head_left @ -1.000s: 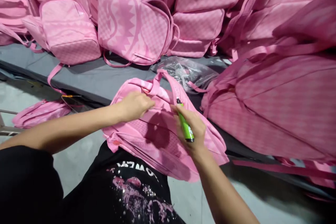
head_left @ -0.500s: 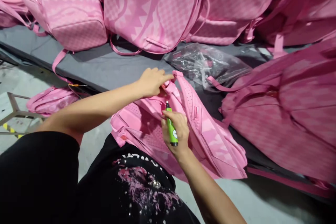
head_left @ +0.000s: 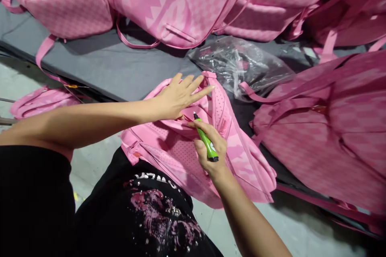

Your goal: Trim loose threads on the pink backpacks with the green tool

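Note:
A pink backpack [head_left: 241, 164] lies back-side up against my lap and the edge of a grey table [head_left: 99, 70]. My left hand [head_left: 177, 96] rests on its top near the carry loop, fingers stretched out and spread. My right hand [head_left: 209, 150] is closed around a green lighter [head_left: 206, 142], whose dark tip points at the seam just under my left hand. The backpack's mesh back panel [head_left: 177, 154] shows between my two hands.
Several pink backpacks are piled along the back and right of the table, one large one [head_left: 328, 136] close on the right. A crumpled clear plastic bag [head_left: 241, 62] lies behind the backpack. Another pink bag [head_left: 39, 102] sits low at the left, over a pale floor [head_left: 295, 229].
My left hand has opened from a grip on the top strap to flat, spread fingers. The right hand with the lighter has shifted slightly right, its tip still near the top seam.

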`<act>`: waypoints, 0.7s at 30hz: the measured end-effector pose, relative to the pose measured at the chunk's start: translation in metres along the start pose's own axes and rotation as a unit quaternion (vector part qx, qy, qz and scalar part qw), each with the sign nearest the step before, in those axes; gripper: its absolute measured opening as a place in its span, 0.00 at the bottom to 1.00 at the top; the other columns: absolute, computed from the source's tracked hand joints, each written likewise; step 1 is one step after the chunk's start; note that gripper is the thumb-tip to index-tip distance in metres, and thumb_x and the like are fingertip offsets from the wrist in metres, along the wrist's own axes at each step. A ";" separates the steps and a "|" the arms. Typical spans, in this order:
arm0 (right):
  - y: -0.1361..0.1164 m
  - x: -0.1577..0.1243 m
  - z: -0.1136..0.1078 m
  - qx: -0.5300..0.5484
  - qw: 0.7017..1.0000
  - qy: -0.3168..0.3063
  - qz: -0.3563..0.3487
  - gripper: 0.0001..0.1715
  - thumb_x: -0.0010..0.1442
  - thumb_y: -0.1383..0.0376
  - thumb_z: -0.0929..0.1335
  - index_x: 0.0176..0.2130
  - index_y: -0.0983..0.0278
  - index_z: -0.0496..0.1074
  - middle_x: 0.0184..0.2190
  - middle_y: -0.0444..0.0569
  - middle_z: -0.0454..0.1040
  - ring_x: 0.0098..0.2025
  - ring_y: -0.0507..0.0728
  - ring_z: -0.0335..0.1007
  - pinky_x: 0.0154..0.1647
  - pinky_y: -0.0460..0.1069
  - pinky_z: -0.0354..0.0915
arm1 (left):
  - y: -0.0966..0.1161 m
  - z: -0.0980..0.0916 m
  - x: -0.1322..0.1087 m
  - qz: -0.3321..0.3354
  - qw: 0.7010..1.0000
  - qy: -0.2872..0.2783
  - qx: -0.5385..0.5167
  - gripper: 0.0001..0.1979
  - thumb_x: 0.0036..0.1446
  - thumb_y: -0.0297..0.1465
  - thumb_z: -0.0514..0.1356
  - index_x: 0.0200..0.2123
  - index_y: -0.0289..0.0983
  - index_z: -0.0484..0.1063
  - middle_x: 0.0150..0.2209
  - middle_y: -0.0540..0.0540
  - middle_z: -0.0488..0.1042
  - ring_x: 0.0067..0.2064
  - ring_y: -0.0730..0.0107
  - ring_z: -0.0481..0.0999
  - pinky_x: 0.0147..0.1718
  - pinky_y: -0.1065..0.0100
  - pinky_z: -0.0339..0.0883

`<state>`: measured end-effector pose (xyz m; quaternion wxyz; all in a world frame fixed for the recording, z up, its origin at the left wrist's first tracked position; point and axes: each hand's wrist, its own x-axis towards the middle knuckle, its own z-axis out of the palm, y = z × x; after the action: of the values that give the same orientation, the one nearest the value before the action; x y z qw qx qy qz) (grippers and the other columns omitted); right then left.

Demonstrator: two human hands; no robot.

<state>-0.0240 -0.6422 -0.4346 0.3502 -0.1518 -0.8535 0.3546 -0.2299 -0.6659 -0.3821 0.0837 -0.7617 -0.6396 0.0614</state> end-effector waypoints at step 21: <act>-0.012 0.065 -0.045 -0.280 0.922 -0.268 0.013 0.15 0.63 0.61 0.68 0.48 0.61 0.79 0.46 0.54 0.80 0.45 0.65 0.76 0.42 0.59 0.67 | -0.007 -0.004 0.011 -0.036 0.995 -0.036 -0.091 0.44 0.56 0.30 0.66 0.71 0.38 0.49 0.72 0.34 0.48 0.63 0.40 0.61 0.55 0.50 0.58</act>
<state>-0.0383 -0.5950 -0.3720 0.0469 -0.1544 -0.9779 0.1331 -0.2339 -0.6541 -0.3768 -0.0070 -0.7398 -0.6723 0.0267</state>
